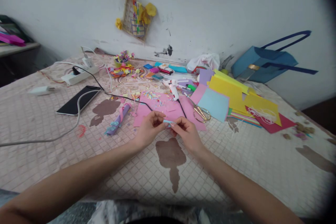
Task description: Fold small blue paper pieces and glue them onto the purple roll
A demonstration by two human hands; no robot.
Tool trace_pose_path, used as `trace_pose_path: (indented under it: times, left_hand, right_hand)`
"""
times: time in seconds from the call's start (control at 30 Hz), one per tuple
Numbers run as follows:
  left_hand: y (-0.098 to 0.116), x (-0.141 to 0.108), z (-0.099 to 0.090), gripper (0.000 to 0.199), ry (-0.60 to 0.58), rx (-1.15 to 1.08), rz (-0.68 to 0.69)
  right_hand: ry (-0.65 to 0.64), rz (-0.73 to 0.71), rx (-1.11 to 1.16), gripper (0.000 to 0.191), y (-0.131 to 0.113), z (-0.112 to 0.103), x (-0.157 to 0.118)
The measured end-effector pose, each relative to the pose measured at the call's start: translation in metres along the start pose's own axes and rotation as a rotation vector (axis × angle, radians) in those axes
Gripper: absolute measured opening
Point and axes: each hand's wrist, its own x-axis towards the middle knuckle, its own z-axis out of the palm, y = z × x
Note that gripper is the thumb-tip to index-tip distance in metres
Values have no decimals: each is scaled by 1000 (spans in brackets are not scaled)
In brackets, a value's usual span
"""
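Observation:
A small strip of light blue paper (pixel 168 121) is pinched between my two hands, over the near edge of a pink sheet (pixel 140 112). My left hand (pixel 151 127) grips its left end with thumb and fingers. On the other end, my right hand (pixel 187 133) is closed in the same way. Just beyond them lies a white glue gun (pixel 172 87) with a black cord. Gold-handled scissors (pixel 201 113) rest right of my right hand. Left of my left hand lies a rolled purple paper tube (pixel 119 120) with pink and blue paper on it.
Coloured paper scraps (pixel 153 98) litter the pink sheet. A light blue sheet (pixel 214 103) and yellow sheets (pixel 225 92) lie at right, near a blue bag (pixel 262 63). At left are a dark phone or tablet (pixel 78 100), a power strip (pixel 80 75) and a grey cable (pixel 65 134).

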Motion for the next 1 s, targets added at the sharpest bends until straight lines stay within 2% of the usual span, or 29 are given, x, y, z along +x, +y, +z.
trace_pose_path:
  times: [0.27, 0.53, 0.7, 0.9, 1.0]
  left_hand:
    - [2, 1, -1, 27, -21, 37, -4]
    - [5, 2, -5, 32, -180, 262, 8]
    - [5, 1, -6, 31, -237, 254, -33]
    - [6, 5, -5, 30, -183, 134, -105]
    - [7, 5, -5, 33, -198, 128, -150]
  right_hand:
    - [-33, 7, -49, 19, -3, -2, -1]
    - [-242, -27, -351, 18, -12, -17, 4]
    - [-390, 6, -430, 13, -16, -23, 4]
    - [-340, 1, -311, 16, -16, -21, 4]
    - [-306, 16, -244, 19, -15, -19, 4]
